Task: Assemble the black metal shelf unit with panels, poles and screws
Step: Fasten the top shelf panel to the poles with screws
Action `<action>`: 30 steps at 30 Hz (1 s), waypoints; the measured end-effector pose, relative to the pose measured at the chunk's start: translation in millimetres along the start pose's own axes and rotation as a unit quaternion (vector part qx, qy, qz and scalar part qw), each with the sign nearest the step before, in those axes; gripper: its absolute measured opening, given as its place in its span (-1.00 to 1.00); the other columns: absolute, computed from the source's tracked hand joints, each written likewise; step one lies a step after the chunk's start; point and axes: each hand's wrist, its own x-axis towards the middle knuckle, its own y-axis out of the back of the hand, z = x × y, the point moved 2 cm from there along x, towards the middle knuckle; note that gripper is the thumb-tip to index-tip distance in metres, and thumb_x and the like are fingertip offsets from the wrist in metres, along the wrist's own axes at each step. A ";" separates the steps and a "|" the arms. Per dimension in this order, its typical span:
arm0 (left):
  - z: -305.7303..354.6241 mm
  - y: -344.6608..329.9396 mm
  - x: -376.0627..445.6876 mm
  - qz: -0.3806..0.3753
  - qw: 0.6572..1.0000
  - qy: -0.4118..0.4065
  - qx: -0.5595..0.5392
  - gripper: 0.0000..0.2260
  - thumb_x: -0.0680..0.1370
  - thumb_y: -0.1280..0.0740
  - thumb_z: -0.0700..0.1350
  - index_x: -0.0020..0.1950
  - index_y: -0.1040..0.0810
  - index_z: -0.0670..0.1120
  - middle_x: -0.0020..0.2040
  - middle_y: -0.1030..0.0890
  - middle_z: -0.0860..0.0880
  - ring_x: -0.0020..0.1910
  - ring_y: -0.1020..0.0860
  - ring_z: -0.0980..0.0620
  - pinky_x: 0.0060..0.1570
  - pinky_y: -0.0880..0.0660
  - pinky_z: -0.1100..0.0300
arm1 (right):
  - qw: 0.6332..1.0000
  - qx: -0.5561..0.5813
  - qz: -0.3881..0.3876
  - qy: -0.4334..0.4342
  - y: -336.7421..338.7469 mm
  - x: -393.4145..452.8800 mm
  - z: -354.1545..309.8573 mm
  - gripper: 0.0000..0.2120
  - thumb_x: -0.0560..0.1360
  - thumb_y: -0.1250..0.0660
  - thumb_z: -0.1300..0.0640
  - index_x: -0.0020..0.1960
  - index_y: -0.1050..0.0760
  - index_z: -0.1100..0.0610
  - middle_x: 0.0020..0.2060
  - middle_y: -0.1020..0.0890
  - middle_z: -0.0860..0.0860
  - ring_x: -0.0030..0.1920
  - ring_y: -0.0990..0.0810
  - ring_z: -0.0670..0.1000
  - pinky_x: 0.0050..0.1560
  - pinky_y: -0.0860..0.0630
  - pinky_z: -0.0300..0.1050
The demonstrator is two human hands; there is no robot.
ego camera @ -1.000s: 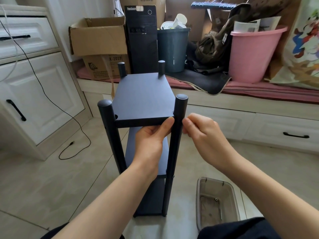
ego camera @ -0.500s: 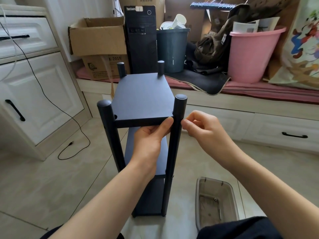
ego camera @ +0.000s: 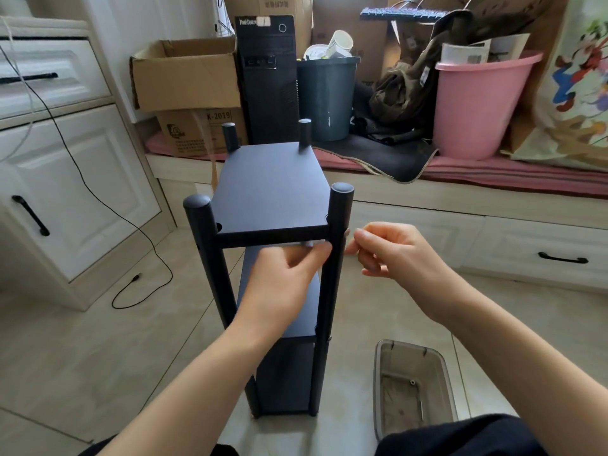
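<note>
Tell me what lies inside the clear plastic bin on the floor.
The clear bin holds one small ring-shaped part, perhaps a washer or nut, near its far end, and a thin rod-like piece along its right side. The dark clothing in the foreground covers its near end.

The scene is evenly and brightly lit by soft daylight, with a pale sheen spread over the top panel (ego camera: 273, 185) of the shelf unit and only faint shadows cast on the floor tiles (ego camera: 82, 357) below and to its left. Motion blur is seen on the left hand (ego camera: 289, 281) just under that panel's front edge. Wide-angle bending is noted on the cabinet (ego camera: 65, 179) far left of the panel.
</note>
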 end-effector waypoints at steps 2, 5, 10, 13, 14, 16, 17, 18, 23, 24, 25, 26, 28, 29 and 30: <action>4.3 9.7 -5.9 0.058 0.977 -0.101 0.181 -0.64 0.57 -0.38 0.13 -0.34 -0.60 -0.05 -0.45 -0.54 0.10 -0.41 -0.42 0.12 -0.33 -0.38 0.10 | 0.998 -0.051 0.025 0.030 1.2 0.2 1.8 -0.83 0.60 -0.30 0.12 -0.09 -0.60 0.17 -0.36 -0.54 0.02 -0.31 -0.49 -0.03 -0.11 -0.54 -0.01; 16.8 17.7 -14.8 0.139 0.931 -0.244 0.233 -0.63 0.59 -0.36 0.14 -0.33 -0.62 -0.03 -0.47 -0.55 0.12 -0.44 -0.54 0.10 -0.36 -0.46 0.12 | 0.994 -0.098 0.031 0.038 -1.7 0.5 6.4 -0.92 0.55 -0.39 0.08 -0.04 -0.60 0.10 -0.19 -0.63 0.05 -0.21 -0.57 0.08 -0.01 -0.58 0.13; 26.4 15.6 -12.3 0.219 0.862 -0.382 0.253 -0.70 0.58 -0.39 0.02 -0.23 -0.63 -0.16 -0.33 -0.60 -0.02 -0.34 -0.53 0.03 -0.28 -0.49 0.19 | 0.995 -0.094 0.015 0.026 -6.4 2.2 8.9 -0.95 0.53 -0.42 0.08 -0.02 -0.59 0.01 -0.14 -0.64 -0.01 -0.14 -0.66 0.07 -0.01 -0.63 0.10; 26.1 8.9 -2.4 0.236 0.820 -0.393 0.343 -0.72 0.54 -0.44 0.05 0.03 -0.67 -0.16 -0.07 -0.68 -0.07 0.01 -0.60 -0.12 0.04 -0.50 0.02 | 0.997 -0.071 0.000 0.027 -8.8 2.8 9.7 -0.96 0.54 -0.40 0.12 -0.03 -0.57 0.00 -0.13 -0.65 -0.02 -0.09 -0.67 0.08 -0.01 -0.64 0.08; 24.0 5.9 1.7 0.226 0.816 -0.376 0.377 -0.63 0.54 -0.40 0.11 0.14 -0.66 -0.16 0.04 -0.69 -0.08 0.14 -0.60 -0.14 0.18 -0.47 -0.03 | 0.997 -0.070 -0.004 0.029 -8.6 3.1 10.4 -0.96 0.55 -0.39 0.13 -0.02 -0.58 0.01 -0.12 -0.66 -0.01 -0.08 -0.68 0.06 -0.01 -0.64 0.07; 20.3 0.6 8.0 0.204 0.810 -0.336 0.435 -0.46 0.55 -0.27 0.24 0.28 -0.61 -0.17 0.21 -0.67 -0.09 0.31 -0.55 -0.15 0.40 -0.36 -0.17 | 0.997 -0.067 -0.012 0.032 -8.1 3.1 11.2 -0.95 0.57 -0.37 0.12 0.02 -0.58 0.04 -0.09 -0.68 0.02 -0.07 -0.69 0.03 -0.01 -0.64 0.05; 18.9 -1.6 10.1 0.199 0.803 -0.319 0.463 -0.40 0.56 -0.21 0.29 0.31 -0.60 -0.17 0.25 -0.65 -0.08 0.37 -0.51 -0.14 0.45 -0.29 -0.22 | 0.997 -0.062 -0.015 0.033 -7.8 3.0 11.7 -0.95 0.57 -0.36 0.12 0.02 -0.58 0.06 -0.08 -0.68 0.03 -0.07 -0.69 0.03 -0.01 -0.64 0.05; 17.3 -3.5 12.0 0.198 0.794 -0.306 0.486 -0.36 0.56 -0.17 0.32 0.33 -0.59 -0.16 0.28 -0.64 -0.07 0.40 -0.49 -0.13 0.47 -0.23 -0.24 | 0.998 -0.058 -0.017 0.033 -7.4 3.0 12.4 -0.94 0.57 -0.36 0.12 0.02 -0.58 0.07 -0.08 -0.69 0.04 -0.07 -0.70 0.03 -0.01 -0.65 0.06; 12.8 -9.5 16.1 0.230 0.772 -0.299 0.512 -0.37 0.59 -0.13 0.35 0.30 -0.62 -0.13 0.26 -0.65 -0.06 0.37 -0.52 -0.12 0.48 -0.17 -0.27 | 0.999 -0.036 -0.031 0.026 -1.7 5.3 20.2 -0.90 0.56 -0.38 0.20 0.07 -0.60 0.13 -0.07 -0.71 0.00 -0.06 -0.71 -0.02 0.01 -0.66 0.01; 12.4 -10.3 16.4 0.237 0.771 -0.303 0.507 -0.38 0.59 -0.14 0.34 0.28 -0.63 -0.13 0.25 -0.65 -0.06 0.35 -0.54 -0.11 0.48 -0.18 -0.27 | 0.999 -0.028 -0.038 0.022 0.4 6.0 22.8 -0.89 0.56 -0.38 0.21 0.07 -0.60 0.11 -0.07 -0.71 -0.01 -0.04 -0.71 -0.03 0.02 -0.66 -0.02; 11.9 -10.8 16.6 0.242 0.771 -0.306 0.503 -0.39 0.59 -0.14 0.33 0.27 -0.64 -0.12 0.25 -0.66 -0.05 0.33 -0.55 -0.11 0.48 -0.19 -0.26 | 0.998 -0.026 -0.047 0.016 2.9 6.4 25.6 -0.88 0.55 -0.39 0.20 0.08 -0.61 0.09 -0.06 -0.72 -0.03 -0.03 -0.71 -0.05 0.03 -0.66 -0.05; 11.6 -11.2 16.7 0.246 0.771 -0.308 0.500 -0.41 0.59 -0.15 0.32 0.27 -0.64 -0.12 0.25 -0.66 -0.05 0.32 -0.56 -0.10 0.47 -0.19 -0.25 | 0.998 -0.032 -0.056 0.010 5.9 7.1 28.5 -0.87 0.55 -0.40 0.18 0.09 -0.61 0.06 -0.05 -0.72 -0.04 -0.02 -0.70 -0.07 0.03 -0.65 -0.08; 10.7 -11.8 16.6 0.253 0.769 -0.312 0.498 -0.44 0.59 -0.18 0.30 0.26 -0.65 -0.11 0.24 -0.66 -0.04 0.30 -0.57 -0.10 0.47 -0.22 -0.22 | 0.996 -0.062 -0.071 -0.006 13.8 9.0 35.1 -0.85 0.54 -0.42 0.11 0.11 -0.61 0.01 -0.03 -0.72 -0.06 0.00 -0.69 -0.09 0.04 -0.65 -0.11; 10.4 -12.4 16.6 0.256 0.768 -0.313 0.497 -0.46 0.59 -0.20 0.29 0.26 -0.65 -0.10 0.24 -0.66 -0.04 0.30 -0.57 -0.10 0.46 -0.23 -0.21 | 0.994 -0.079 -0.078 -0.015 18.5 9.7 39.5 -0.84 0.54 -0.42 0.08 0.11 -0.60 -0.01 -0.03 -0.71 -0.06 0.00 -0.69 -0.08 0.04 -0.65 -0.11; 10.2 -13.3 16.8 0.261 0.766 -0.315 0.496 -0.48 0.60 -0.21 0.28 0.25 -0.65 -0.10 0.24 -0.66 -0.03 0.29 -0.57 -0.10 0.44 -0.25 -0.19 | 0.992 -0.093 -0.083 -0.025 23.3 10.4 45.1 -0.85 0.54 -0.42 0.07 0.11 -0.60 -0.01 -0.02 -0.71 -0.05 0.01 -0.68 -0.06 0.05 -0.64 -0.11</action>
